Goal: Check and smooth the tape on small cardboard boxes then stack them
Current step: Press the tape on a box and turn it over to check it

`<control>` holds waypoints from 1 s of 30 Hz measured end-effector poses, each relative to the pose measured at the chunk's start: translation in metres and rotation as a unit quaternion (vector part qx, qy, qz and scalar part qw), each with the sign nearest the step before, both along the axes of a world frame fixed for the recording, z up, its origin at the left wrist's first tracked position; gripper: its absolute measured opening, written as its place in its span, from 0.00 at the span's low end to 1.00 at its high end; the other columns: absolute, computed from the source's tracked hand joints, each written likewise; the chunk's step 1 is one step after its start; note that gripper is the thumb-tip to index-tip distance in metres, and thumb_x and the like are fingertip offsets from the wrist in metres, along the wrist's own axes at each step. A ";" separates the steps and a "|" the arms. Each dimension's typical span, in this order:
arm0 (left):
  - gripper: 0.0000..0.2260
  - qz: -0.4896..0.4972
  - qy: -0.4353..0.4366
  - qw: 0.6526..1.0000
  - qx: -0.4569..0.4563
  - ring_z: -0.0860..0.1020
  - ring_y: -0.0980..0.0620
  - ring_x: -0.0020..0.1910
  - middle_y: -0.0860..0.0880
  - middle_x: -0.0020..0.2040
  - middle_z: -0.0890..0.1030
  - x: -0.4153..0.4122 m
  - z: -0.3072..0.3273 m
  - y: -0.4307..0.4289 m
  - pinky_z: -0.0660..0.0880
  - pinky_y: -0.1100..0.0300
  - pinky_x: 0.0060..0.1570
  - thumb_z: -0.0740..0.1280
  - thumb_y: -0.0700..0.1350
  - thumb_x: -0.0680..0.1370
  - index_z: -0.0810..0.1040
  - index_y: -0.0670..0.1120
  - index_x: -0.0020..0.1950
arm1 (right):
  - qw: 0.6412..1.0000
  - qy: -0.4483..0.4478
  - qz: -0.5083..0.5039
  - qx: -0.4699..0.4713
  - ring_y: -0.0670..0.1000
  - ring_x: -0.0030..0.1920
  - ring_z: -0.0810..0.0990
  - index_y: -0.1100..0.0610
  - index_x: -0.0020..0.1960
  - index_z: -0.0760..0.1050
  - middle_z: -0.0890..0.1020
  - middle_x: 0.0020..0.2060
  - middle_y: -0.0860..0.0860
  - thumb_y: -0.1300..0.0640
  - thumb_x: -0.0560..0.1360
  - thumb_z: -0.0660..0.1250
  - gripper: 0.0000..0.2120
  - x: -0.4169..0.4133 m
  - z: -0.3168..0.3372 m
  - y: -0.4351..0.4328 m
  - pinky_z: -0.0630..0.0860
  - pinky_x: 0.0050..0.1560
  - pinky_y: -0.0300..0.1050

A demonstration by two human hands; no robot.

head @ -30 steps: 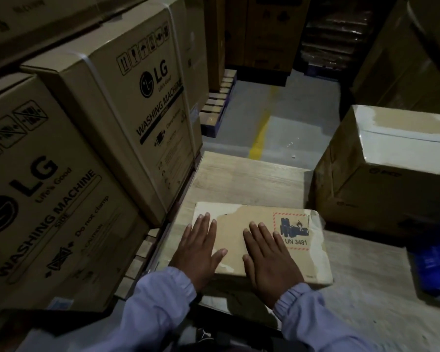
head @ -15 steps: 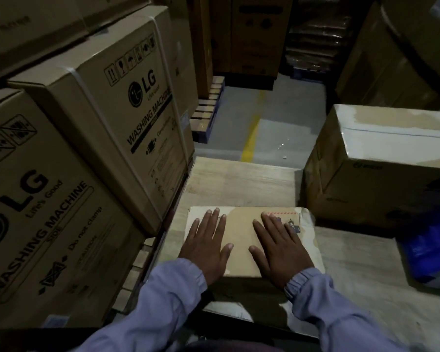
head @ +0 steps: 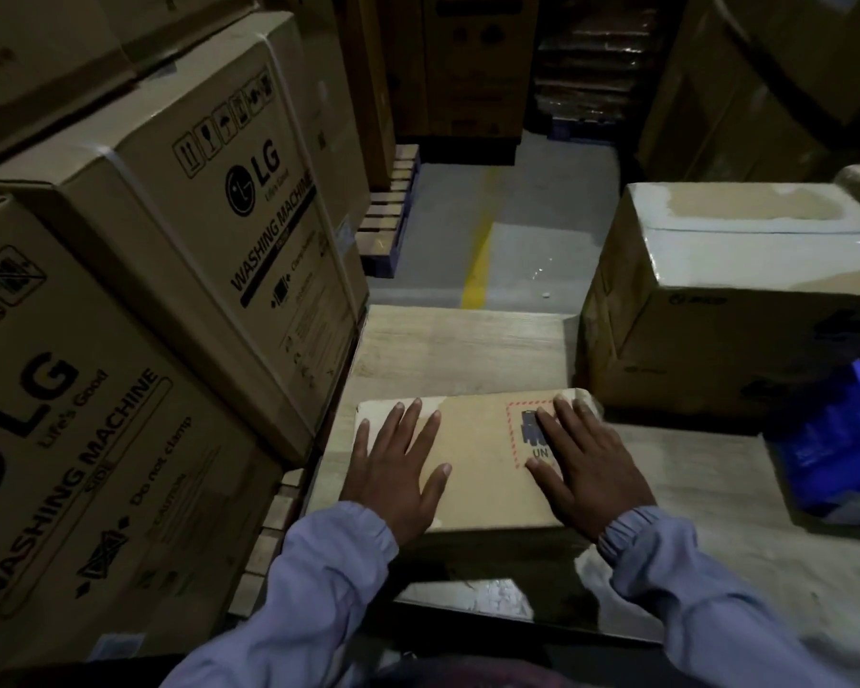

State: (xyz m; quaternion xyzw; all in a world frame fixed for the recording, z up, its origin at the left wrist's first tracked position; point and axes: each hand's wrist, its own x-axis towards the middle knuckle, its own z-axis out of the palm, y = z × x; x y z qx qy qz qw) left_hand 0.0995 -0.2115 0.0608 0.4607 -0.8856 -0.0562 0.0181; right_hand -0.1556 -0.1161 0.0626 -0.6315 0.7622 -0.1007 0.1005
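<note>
Down the left side of the frame stand big washing machine cartons [head: 120, 439], stacked and leaning in the wide lens. Just right of them, at lower centre, the small cardboard box [head: 482, 464] lies flat on the pale wood-grain counter [head: 458, 345], its near edge toward the person.

The left hand [head: 398, 469] lies palm down on the box's left end. Its fingers [head: 408, 419] are straight and fanned apart, their tips close to a pale strip of tape [head: 376, 407] along the far left edge. A second ago this hand sat nearer the middle of the lid.

Further right, a red-bordered hazard label [head: 522, 429] is now half covered. The right hand [head: 587, 469] has slid across it to the box's right end, flat, with its fingers [head: 567, 419] spread and reaching the far right corner. A second ago the whole label was in view, to the right of this hand.

So the two palms have swept outward from the centre. That reads as a smoothing stroke nearly run out to both ends of the lid. Neither hand grips the box, and it has not been lifted for stacking.

At the right of the frame a larger taped carton [head: 740, 300] sits on the same counter, a likely base for a stack. Below it, at the right edge, lies something blue [head: 835, 454], too dark to identify
</note>
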 end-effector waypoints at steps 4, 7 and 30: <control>0.29 0.021 0.004 1.000 -0.013 0.51 0.51 0.78 0.53 0.80 0.54 -0.001 0.001 -0.001 0.44 0.41 0.74 0.46 0.65 0.77 0.53 0.60 0.78 | 0.990 -0.116 -0.029 -0.078 0.45 0.76 0.54 0.49 0.74 0.66 0.60 0.75 0.44 0.35 0.75 0.53 0.31 -0.003 -0.002 0.002 0.59 0.73 0.47; 0.30 0.091 0.010 0.996 -0.011 0.49 0.47 0.78 0.49 0.80 0.52 0.002 0.001 0.003 0.42 0.42 0.73 0.46 0.68 0.75 0.52 0.63 0.77 | 0.951 -0.253 -0.061 -0.170 0.43 0.73 0.63 0.48 0.65 0.76 0.70 0.69 0.44 0.42 0.75 0.58 0.22 -0.009 -0.004 0.017 0.68 0.70 0.49; 0.31 0.200 0.226 0.910 0.286 0.50 0.44 0.78 0.42 0.80 0.47 -0.018 -0.011 0.022 0.53 0.54 0.73 0.53 0.57 0.82 0.42 0.53 0.79 | 0.911 -0.332 -0.151 -0.193 0.52 0.56 0.80 0.42 0.73 0.64 0.79 0.60 0.55 0.31 0.71 0.54 0.33 -0.012 0.083 0.043 0.78 0.55 0.52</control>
